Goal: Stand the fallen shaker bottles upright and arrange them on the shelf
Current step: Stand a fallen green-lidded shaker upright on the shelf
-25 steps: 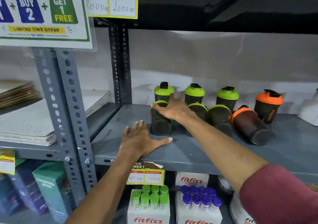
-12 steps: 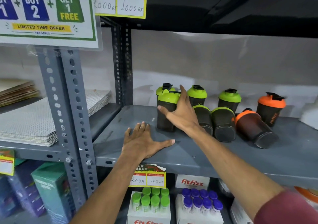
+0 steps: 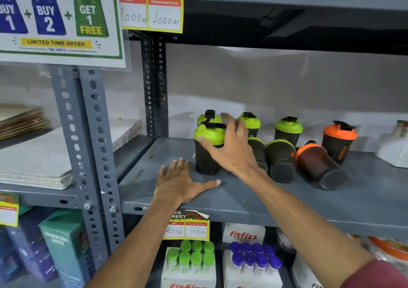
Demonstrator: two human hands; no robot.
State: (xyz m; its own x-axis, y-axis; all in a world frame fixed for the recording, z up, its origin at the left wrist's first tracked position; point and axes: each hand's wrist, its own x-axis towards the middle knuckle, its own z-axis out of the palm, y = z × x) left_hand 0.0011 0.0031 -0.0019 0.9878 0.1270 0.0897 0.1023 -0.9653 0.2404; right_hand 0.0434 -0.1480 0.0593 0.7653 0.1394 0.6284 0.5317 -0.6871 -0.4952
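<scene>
Under right hand: green shaker upright, fingers spread, letting go | beyond wrist: two green, one orange still fallen | left hand flat, released, on shelf

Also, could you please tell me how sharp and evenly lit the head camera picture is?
Head view: wide-angle bending bows the shelf post; the right hand is slightly motion-blurred at its fingertips; the standing green-lidded shaker is fairly sharp; the underside of the upper shelf is in deep shadow.

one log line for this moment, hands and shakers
right hand: open beside upright green-lid shaker | left hand: flat on shelf | fallen orange-lid shaker: lying down
</scene>
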